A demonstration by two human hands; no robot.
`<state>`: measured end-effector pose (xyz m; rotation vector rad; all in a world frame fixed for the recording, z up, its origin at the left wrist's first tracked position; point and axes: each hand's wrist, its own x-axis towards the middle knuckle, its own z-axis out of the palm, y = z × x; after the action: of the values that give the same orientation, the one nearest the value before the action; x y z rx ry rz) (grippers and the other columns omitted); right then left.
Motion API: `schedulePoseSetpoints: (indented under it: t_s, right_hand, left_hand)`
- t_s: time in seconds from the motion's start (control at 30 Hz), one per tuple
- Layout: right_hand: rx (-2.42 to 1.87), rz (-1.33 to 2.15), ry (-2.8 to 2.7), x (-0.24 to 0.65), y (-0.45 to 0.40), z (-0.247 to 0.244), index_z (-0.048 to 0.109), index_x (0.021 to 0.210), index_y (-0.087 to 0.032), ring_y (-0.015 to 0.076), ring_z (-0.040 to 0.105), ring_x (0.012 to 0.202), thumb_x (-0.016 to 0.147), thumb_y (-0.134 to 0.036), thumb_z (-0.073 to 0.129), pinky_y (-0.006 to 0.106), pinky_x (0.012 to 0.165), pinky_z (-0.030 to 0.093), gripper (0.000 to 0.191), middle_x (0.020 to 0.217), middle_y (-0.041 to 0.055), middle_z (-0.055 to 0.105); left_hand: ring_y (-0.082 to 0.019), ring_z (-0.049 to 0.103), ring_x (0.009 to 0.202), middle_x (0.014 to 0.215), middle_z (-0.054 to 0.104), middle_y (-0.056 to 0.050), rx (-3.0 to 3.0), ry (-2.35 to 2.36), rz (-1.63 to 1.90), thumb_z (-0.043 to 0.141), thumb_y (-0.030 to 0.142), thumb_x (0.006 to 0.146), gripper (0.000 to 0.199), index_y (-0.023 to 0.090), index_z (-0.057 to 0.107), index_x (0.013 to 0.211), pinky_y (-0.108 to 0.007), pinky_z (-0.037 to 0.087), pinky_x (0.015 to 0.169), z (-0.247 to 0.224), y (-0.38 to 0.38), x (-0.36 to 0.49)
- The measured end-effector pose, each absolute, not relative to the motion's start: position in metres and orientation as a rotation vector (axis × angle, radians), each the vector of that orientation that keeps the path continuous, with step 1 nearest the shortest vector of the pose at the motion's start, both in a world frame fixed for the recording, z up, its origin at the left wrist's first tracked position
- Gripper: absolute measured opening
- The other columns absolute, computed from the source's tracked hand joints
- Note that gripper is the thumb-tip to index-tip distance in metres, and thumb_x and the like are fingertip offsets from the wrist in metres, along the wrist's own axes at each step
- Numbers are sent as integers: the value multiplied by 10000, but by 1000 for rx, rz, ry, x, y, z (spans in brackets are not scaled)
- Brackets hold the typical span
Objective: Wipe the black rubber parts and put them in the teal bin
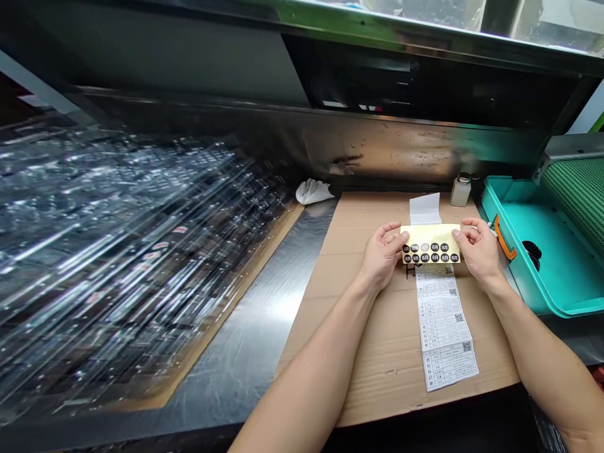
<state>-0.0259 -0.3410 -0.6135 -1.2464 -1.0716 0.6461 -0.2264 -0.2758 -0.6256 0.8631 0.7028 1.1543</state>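
Note:
A pale yellow sticker sheet [430, 235] with rows of round black labels is stretched between both hands, above a cardboard sheet [377, 352]. My left hand [383, 255] pinches its left edge between thumb and fingers. At the right edge, my right hand [477, 248] grips it the same way. Below the sticker sheet a long strip of printed white labels [446, 327] with small square codes lies on the cardboard. A blank white piece of paper [425, 209] shows just beyond the sticker sheet; whether it joins the strip is hidden.
Clear plastic-wrapped items [141, 251] fill the left side on brown board. A crumpled white cloth or glove [314, 191] lies at the back. At right are a small bottle [460, 190] and a teal tray [542, 277] with an orange handle [504, 238] and dark round pieces.

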Motion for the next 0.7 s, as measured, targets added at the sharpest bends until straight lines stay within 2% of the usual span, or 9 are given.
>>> schedulePoseSetpoints:
  t_s: [0.1, 0.23, 0.33, 0.4, 0.47, 0.6, 0.7]
  right_hand:
    - [-1232, 602, -1081, -27, -341, -616, 537, 1081, -212, 160, 640, 718, 812, -454, 752, 280, 650, 515, 421, 792, 5, 684]
    - [-1187, 609, -1110, -31, -342, -616, 549, 1080, -226, 164, 654, 748, 842, -469, 734, 284, 666, 537, 387, 842, 16, 678]
    - [-1144, 743, -1199, -34, -344, -616, 514, 1226, -255, 174, 668, 772, 862, -475, 715, 305, 699, 560, 470, 871, 12, 682]
    - [-1121, 819, -1259, -35, -345, -616, 473, 1319, -266, 167, 658, 748, 863, -455, 715, 309, 702, 559, 550, 841, -6, 676]
    - [-1106, 838, -1288, -36, -346, -615, 480, 1336, -260, 157, 644, 731, 860, -423, 719, 302, 696, 547, 557, 814, -17, 666]
    - [-1115, 835, -1327, -35, -347, -614, 585, 1206, -233, 176, 665, 867, 835, -380, 748, 315, 771, 558, 431, 928, 27, 691]
    - [-1157, 826, -1334, -34, -346, -614, 625, 1171, -210, 201, 675, 932, 796, -380, 785, 350, 839, 573, 442, 992, 58, 705]
  left_hand:
    - [-154, 691, 794, 986, 741, -75, 860, 599, 984, 869, 346, 720, 512, 158, 613, 1122, -272, 550, 678, -621, -280, -227]
    - [-193, 718, 894, 1075, 757, -93, 906, 583, 937, 929, 240, 630, 588, 163, 627, 1128, -323, 577, 785, -618, -287, -221]
    - [-224, 714, 1011, 1131, 754, -99, 916, 528, 1043, 934, 219, 616, 592, 168, 633, 1123, -344, 571, 872, -619, -289, -218]
    - [-227, 714, 1024, 1140, 754, -97, 916, 520, 1108, 924, 228, 637, 585, 173, 632, 1141, -342, 574, 869, -619, -287, -218]
    - [-220, 721, 987, 1123, 757, -94, 906, 543, 1145, 918, 226, 646, 595, 176, 624, 1161, -332, 582, 827, -620, -284, -220]
    - [-203, 724, 931, 1097, 759, -86, 874, 575, 1167, 917, 222, 643, 629, 184, 608, 1189, -313, 588, 781, -623, -279, -224]
    - [-193, 721, 907, 1095, 758, -77, 860, 567, 1158, 913, 221, 650, 624, 195, 605, 1193, -305, 590, 761, -623, -279, -224]
